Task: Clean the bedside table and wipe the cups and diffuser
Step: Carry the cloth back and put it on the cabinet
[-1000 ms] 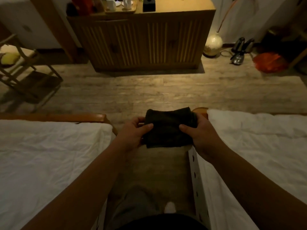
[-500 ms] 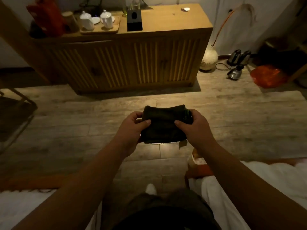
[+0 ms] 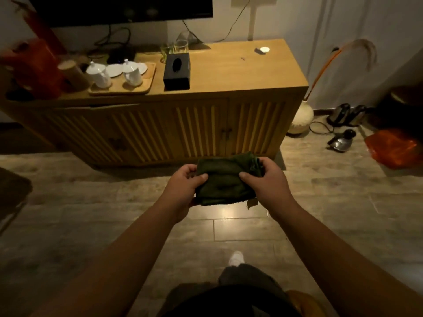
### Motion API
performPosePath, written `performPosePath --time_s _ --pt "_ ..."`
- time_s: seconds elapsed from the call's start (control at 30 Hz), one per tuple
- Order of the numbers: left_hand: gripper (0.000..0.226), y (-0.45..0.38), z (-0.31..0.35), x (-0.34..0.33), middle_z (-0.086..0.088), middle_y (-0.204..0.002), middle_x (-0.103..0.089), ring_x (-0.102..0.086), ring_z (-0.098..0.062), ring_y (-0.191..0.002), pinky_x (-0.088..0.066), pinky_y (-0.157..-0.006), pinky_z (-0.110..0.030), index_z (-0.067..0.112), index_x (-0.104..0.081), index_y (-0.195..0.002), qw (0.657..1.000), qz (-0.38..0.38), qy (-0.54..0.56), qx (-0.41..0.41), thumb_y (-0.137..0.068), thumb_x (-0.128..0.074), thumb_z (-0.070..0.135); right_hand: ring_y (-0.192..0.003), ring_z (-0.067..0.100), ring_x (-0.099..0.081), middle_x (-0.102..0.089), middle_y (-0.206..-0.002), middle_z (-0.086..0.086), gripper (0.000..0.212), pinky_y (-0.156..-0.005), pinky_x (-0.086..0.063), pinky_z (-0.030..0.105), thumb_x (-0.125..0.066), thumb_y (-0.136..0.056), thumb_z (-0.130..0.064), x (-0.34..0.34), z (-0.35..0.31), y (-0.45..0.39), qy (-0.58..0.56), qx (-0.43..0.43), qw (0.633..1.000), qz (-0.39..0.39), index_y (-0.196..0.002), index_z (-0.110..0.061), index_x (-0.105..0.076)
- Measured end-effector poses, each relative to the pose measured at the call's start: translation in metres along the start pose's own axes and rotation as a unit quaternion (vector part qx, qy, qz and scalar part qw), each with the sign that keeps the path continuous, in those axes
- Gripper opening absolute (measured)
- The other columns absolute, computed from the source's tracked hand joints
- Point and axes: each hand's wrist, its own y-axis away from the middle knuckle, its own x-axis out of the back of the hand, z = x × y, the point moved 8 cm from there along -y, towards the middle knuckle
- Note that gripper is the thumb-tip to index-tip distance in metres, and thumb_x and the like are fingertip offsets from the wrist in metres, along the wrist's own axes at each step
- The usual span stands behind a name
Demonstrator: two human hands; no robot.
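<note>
A folded dark green cloth is held in front of me over the floor. My left hand grips its left edge and my right hand grips its right edge. Ahead stands a wooden cabinet. On its top, at the left, a wooden tray carries two white lidded cups and white saucers. Beside the tray sits a black tissue box, with clear glasses behind it. Nothing I can identify as a diffuser is in view.
A dark TV screen hangs above the cabinet with cables below it. Red items crowd the cabinet's left end. On the floor at the right are a round pale vase, kettles and an orange bag.
The view has moved forward from between two white beds to the cabinet, which is now much nearer. Both hands have kept hold of the cloth throughout.
</note>
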Motion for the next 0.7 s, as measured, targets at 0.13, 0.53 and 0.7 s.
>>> performPosePath --time_s 0.13,0.53,0.7 --pt "0.012 -0.084 0.057 -0.023 -0.007 -0.107 -0.065 -0.065 -0.027 -0.096 -0.054 -0.06 -0.032 0.017 -0.059 -0.105 1.0 0.006 -0.008 -0.017 -0.093 -0.059 0.016 -0.093 0.011 -0.064 -0.064 -0.1 -0.01 0.027 -0.071 -0.061 0.035 -0.073 -0.082 -0.024 0.009 -0.024 -0.107 0.0 -0.004 1.0 -0.018 -0.1 -0.035 -0.056" --pt "0.007 -0.375 0.168 -0.057 -0.005 -0.09 -0.07 -0.071 -0.014 -0.075 -0.054 -0.056 -0.026 0.015 -0.061 -0.096 0.997 0.013 -0.069 -0.033 -0.09 -0.064 0.015 -0.081 0.0 -0.059 -0.063 -0.086 -0.018 0.026 -0.062 -0.047 0.021 -0.075 -0.08 -0.036 -0.005 -0.034 -0.408 0.128 0.002 0.991 0.024 -0.096 -0.033 -0.055" --pt "0.009 -0.489 0.199 -0.059 -0.007 -0.093 -0.069 -0.068 -0.016 -0.08 -0.051 -0.061 -0.024 0.011 -0.059 -0.097 0.989 0.007 -0.149 -0.007 -0.09 -0.063 0.015 -0.073 0.003 -0.056 -0.059 -0.081 -0.019 0.027 -0.053 -0.039 0.012 -0.073 -0.081 -0.039 -0.028 -0.023 -0.518 0.18 -0.042 0.982 0.031 -0.097 -0.031 -0.053"
